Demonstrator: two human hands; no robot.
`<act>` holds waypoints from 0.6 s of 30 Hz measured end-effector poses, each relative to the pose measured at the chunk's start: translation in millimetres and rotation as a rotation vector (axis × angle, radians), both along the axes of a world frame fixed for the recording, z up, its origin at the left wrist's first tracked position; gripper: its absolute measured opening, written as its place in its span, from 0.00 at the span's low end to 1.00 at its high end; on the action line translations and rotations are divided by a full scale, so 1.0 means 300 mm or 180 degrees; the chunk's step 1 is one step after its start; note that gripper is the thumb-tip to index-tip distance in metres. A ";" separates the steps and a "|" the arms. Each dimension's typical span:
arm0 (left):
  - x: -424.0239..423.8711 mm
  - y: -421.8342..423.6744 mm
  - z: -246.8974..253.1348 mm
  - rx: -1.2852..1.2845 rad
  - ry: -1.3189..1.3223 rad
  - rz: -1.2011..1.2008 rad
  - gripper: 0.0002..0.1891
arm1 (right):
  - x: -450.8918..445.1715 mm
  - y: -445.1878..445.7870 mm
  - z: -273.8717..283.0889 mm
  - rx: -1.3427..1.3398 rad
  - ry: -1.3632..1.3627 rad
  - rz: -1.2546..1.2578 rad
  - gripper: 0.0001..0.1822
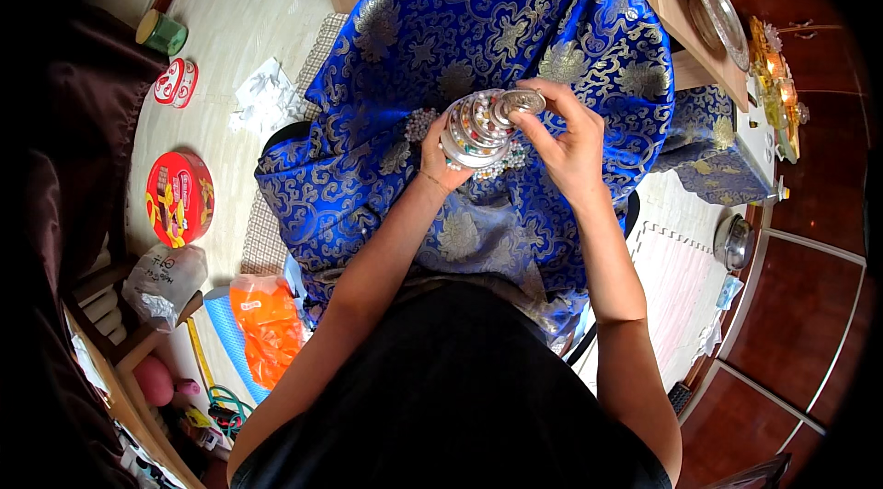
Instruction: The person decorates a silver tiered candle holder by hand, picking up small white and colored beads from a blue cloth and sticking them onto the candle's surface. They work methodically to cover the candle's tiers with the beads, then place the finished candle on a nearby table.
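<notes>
My left hand [441, 156] grips the left side of a tiered silver-coloured metal stack [476, 133], filled with white, red, green and amber-coloured beads. At its top, my right hand [566, 137] pinches a round ornamented metal piece [523, 101] between thumb and fingers. Whether this piece touches the tier beneath it I cannot tell. Beneath the stack lies blue brocade cloth [455, 234] with gold-coloured floral patterns, spread over my lap and a round form. Loose beads [502, 163] rest on the cloth below the stack, and a bead cluster [419, 125] sits beside my left hand.
On the left floor are a red round tin [181, 199], a heart-patterned red and white box [176, 83], a green jar [161, 32], crumpled white paper [265, 97] and an orange plastic bag [265, 323]. A metal plate [719, 16] stands at the upper right, near a metal bowl [735, 243] on the floor.
</notes>
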State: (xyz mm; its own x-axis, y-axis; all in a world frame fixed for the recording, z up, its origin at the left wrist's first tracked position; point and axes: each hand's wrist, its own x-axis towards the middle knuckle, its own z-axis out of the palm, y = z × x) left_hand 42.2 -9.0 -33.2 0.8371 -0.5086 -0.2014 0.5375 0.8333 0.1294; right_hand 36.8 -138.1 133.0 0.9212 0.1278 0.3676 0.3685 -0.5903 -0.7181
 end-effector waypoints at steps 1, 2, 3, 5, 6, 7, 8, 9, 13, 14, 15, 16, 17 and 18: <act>0.001 -0.001 0.000 -0.0006 0.0033 0.0007 0.30 | 0.000 0.002 -0.001 0.0023 -0.0025 0.0008 0.15; 0.001 -0.001 0.000 0.0002 0.0095 0.0015 0.30 | 0.001 0.003 -0.002 0.0046 -0.0050 0.0015 0.15; 0.001 -0.002 0.000 -0.0071 0.0057 0.0004 0.30 | 0.002 0.004 -0.002 0.0059 -0.0093 0.0018 0.14; 0.000 -0.004 -0.002 -0.0187 0.0042 -0.0015 0.29 | 0.004 0.006 0.001 0.0049 -0.0113 0.0046 0.15; 0.000 -0.004 -0.003 -0.0164 0.0054 0.0000 0.29 | 0.004 0.006 0.003 0.0002 -0.0101 0.0048 0.15; 0.000 -0.005 -0.004 -0.0141 0.0065 0.0016 0.29 | 0.003 0.007 0.005 0.0015 -0.0073 0.0054 0.15; 0.000 -0.005 -0.005 -0.0109 0.0107 0.0028 0.29 | 0.002 0.006 0.008 -0.0009 -0.0014 0.0047 0.15; 0.000 -0.005 -0.006 -0.0128 0.0057 0.0022 0.30 | 0.000 0.006 0.010 -0.0053 0.0014 0.0040 0.15; 0.000 -0.003 -0.004 -0.0174 -0.0109 0.0014 0.29 | -0.001 -0.002 0.005 -0.0037 0.0047 0.0089 0.18; 0.000 -0.003 -0.003 -0.0189 -0.0175 0.0015 0.29 | -0.001 -0.010 0.001 -0.0032 -0.0001 0.0116 0.20; 0.000 -0.003 -0.002 -0.0228 -0.0178 -0.0019 0.29 | -0.001 -0.021 -0.005 -0.0073 -0.0044 0.0145 0.22; 0.001 -0.003 -0.001 -0.0268 -0.0182 -0.0053 0.29 | -0.001 -0.037 -0.010 0.0231 -0.0003 0.0135 0.25; 0.002 -0.002 0.000 -0.0307 -0.0187 -0.0085 0.29 | -0.004 -0.055 -0.019 0.0431 0.0061 0.0122 0.29; 0.004 -0.001 0.001 -0.0233 -0.0134 -0.0122 0.29 | -0.008 -0.078 -0.026 0.0866 0.0190 0.0083 0.34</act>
State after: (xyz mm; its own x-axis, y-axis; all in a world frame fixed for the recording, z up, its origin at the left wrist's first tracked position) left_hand 43.2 -9.3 -32.8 0.8238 -0.5524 -0.1276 0.5644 0.8204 0.0921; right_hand 34.4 -161.6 125.1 0.9399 0.0556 0.3369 0.3334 -0.3636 -0.8699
